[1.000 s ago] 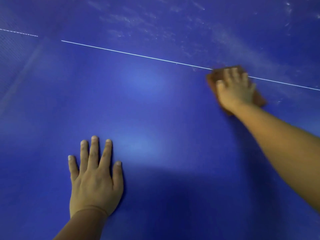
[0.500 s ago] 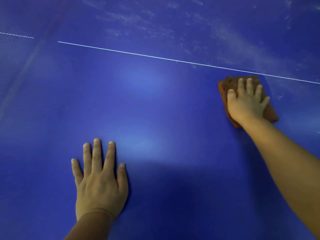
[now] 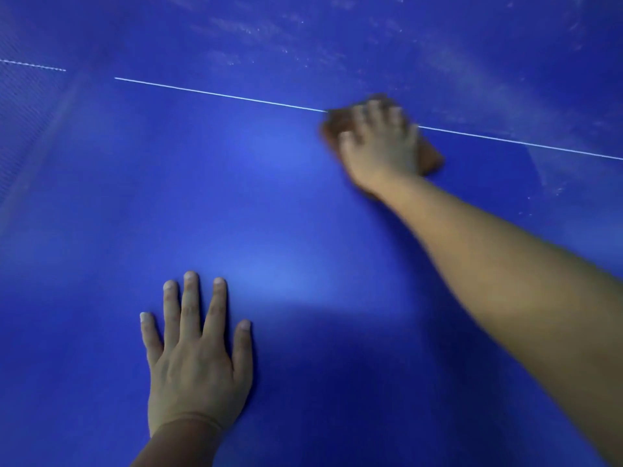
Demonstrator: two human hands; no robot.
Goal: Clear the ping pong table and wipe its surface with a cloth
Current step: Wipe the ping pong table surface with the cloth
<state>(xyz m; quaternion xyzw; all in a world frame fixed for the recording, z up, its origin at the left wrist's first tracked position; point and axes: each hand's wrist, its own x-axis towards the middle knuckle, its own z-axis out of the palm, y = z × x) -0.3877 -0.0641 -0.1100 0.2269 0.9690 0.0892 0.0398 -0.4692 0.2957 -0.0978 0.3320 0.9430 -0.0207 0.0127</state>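
Observation:
The blue ping pong table (image 3: 276,203) fills the whole view. My right hand (image 3: 379,148) presses flat on a brown cloth (image 3: 431,160) that lies across the white centre line (image 3: 219,93); hand and cloth are blurred by motion. Only the cloth's edges show around my fingers. My left hand (image 3: 197,358) rests palm down on the table nearer to me, fingers spread, holding nothing.
Pale dusty smears (image 3: 256,32) streak the table beyond the white line and at the right (image 3: 553,163). A dark mesh net (image 3: 23,106) stands along the left edge.
My right hand has slid the cloth left and away, from just below the white line back onto it. My left hand has stayed planted.

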